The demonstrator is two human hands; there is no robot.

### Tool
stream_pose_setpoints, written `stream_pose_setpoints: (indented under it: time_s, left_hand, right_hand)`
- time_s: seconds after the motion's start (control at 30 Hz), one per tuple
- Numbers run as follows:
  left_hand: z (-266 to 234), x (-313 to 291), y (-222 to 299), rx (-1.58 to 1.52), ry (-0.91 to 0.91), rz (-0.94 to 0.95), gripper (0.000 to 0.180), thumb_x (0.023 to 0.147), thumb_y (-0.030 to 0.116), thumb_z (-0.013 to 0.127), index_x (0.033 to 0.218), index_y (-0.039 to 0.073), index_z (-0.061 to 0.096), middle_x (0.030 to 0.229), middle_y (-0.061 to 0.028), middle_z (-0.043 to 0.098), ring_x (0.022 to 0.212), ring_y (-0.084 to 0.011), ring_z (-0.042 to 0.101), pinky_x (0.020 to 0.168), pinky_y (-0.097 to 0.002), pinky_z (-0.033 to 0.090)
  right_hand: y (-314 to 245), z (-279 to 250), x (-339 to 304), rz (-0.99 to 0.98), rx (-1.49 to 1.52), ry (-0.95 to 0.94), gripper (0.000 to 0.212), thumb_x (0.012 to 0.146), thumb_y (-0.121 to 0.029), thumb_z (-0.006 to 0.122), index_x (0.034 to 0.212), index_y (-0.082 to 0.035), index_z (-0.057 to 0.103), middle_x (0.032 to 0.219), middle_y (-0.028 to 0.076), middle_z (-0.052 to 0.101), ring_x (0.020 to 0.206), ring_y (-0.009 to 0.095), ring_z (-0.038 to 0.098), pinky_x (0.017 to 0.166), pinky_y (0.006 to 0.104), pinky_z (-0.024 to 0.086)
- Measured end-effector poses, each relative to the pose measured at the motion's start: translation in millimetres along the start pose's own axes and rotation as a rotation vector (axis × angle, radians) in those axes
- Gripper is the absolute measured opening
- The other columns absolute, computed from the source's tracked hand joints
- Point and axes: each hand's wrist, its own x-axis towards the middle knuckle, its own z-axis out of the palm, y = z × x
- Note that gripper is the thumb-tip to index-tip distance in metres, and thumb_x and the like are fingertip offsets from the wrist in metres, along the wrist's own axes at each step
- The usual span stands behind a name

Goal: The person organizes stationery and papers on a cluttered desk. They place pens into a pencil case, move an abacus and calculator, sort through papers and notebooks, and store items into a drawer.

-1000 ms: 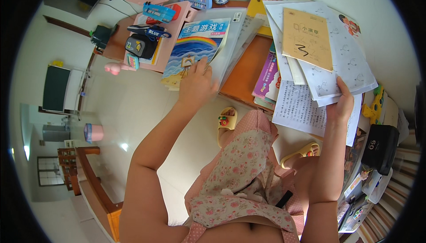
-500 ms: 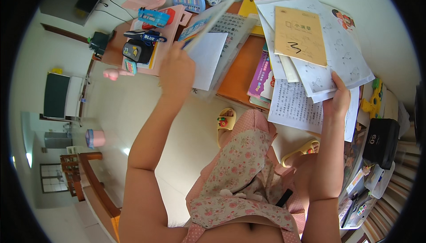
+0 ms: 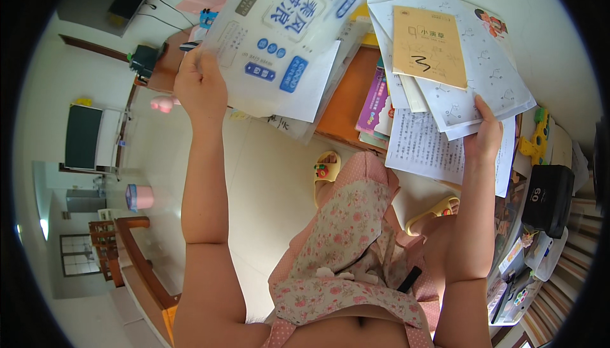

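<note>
My left hand [image 3: 201, 84] is closed on the lower left edge of a translucent plastic document folder [image 3: 254, 40] with blue printing, raised at a slant over the desk. Under it lie a blank white sheet [image 3: 321, 81] and another clear sleeve [image 3: 304, 131], partly covered. On the right, my right hand [image 3: 484, 137] grips the near edge of a fanned stack of papers [image 3: 502, 87], thumb on top. A tan notebook [image 3: 429, 46] rests on that stack. Just below hangs a densely printed sheet [image 3: 422, 148], reaching past the desk edge.
Purple-covered books [image 3: 373, 103] sit on the orange-brown desk [image 3: 346, 97] between my hands. A black case [image 3: 545, 199] and a yellow toy [image 3: 537, 137] stand at the right. A pink bin [image 3: 140, 197] is on the floor at the left.
My left hand has moved left and up, swinging the folder so its printed face is spread toward me. It now hides the pencil cup and most of the pink case. My right hand stays nearly put.
</note>
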Motion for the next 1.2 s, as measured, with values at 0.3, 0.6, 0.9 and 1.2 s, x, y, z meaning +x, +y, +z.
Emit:
stream_pose_setpoints:
  time_s: [0.3,0.6,0.9,1.2]
  left_hand:
    - [1.1,7.5,13.1,-0.758,-0.057,-0.391,0.024,0.091,0.012,0.051,0.103,-0.006,0.062,0.094,-0.0092,0.064,0.087,-0.0144,0.060,0.076,-0.0244,0.047]
    - [48.4,1.1,-62.9,-1.021,-0.122,-0.974,0.034,0.089,0.006,0.047,0.118,-0.011,0.047,0.117,-0.0182,0.055,0.106,-0.0295,0.057,0.091,-0.0400,0.049]
    - [46.5,-39.4,-112.5,-0.891,-0.227,-1.217,0.035,0.091,0.010,0.045,0.121,-0.007,0.045,0.117,-0.0160,0.055,0.110,-0.0278,0.055,0.094,-0.0399,0.046]
    - [37.1,-44.0,-97.9,-0.973,-0.270,-1.054,0.032,0.089,0.011,0.060,0.114,-0.007,0.053,0.111,-0.0128,0.059,0.107,-0.0222,0.057,0.088,-0.0351,0.048]
  right_hand:
    - [-5.2,0.1,2.0,0.013,-0.020,0.037,0.046,0.084,0.001,0.061,0.123,0.014,0.041,0.117,0.022,0.055,0.101,0.031,0.060,0.086,0.0394,0.053]
    - [-7.1,-2.8,5.4,0.033,-0.020,0.037,0.045,0.082,0.001,0.063,0.120,0.015,0.043,0.116,0.022,0.055,0.100,0.030,0.060,0.085,0.0380,0.053]
    - [-8.3,-7.7,9.3,0.063,-0.045,0.045,0.046,0.082,-0.003,0.064,0.120,0.014,0.044,0.117,0.020,0.055,0.102,0.029,0.059,0.087,0.0375,0.051]
    - [-5.8,-8.9,13.5,-0.002,-0.049,0.102,0.050,0.082,-0.004,0.062,0.126,0.008,0.041,0.120,0.017,0.054,0.107,0.028,0.056,0.091,0.0383,0.048]
